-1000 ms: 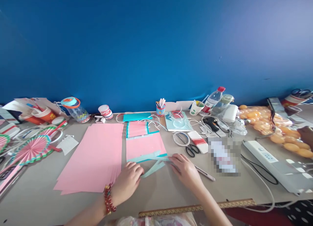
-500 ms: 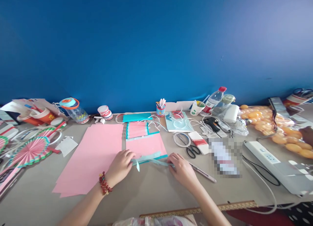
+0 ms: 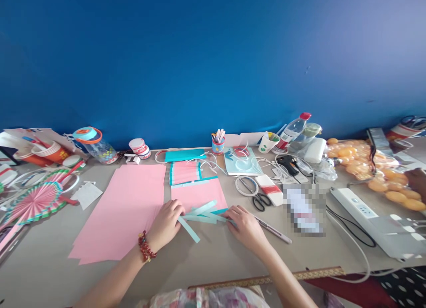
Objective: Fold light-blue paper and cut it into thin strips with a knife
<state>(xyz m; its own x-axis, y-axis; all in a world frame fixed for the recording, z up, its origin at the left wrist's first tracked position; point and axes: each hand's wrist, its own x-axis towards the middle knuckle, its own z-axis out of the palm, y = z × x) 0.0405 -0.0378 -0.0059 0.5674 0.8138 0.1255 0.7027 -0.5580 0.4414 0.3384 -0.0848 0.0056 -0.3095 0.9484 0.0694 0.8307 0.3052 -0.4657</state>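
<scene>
Several pale blue strips point(image 3: 202, 212) lie loosely crossed between my hands, over the near edge of a pink sheet point(image 3: 203, 192) with teal borders. My left hand point(image 3: 167, 223) is closed at their left ends; one strip slants out from under its fingers toward me. Curled fingers of my right hand point(image 3: 244, 226) grip the right ends of the strips, by the sheet's near corner. A stack of larger pink paper point(image 3: 123, 206) lies beside my left hand. Just right of my right hand rests a slim light-coloured pen-like tool point(image 3: 276, 231).
Black-handled scissors point(image 3: 262, 202), a white roll point(image 3: 246, 186) and a red-and-white box point(image 3: 269, 190) lie to the right. Farther right is a power strip point(image 3: 357, 206). Pink pleated paper fans point(image 3: 36, 201) lie at left. A bottle point(image 3: 293, 132) stands near the blue wall.
The strips between my hands have spread into a crossed bunch, and one now points toward me from my left hand. Both hands stay near the sheet's edge. The view has shifted slightly.
</scene>
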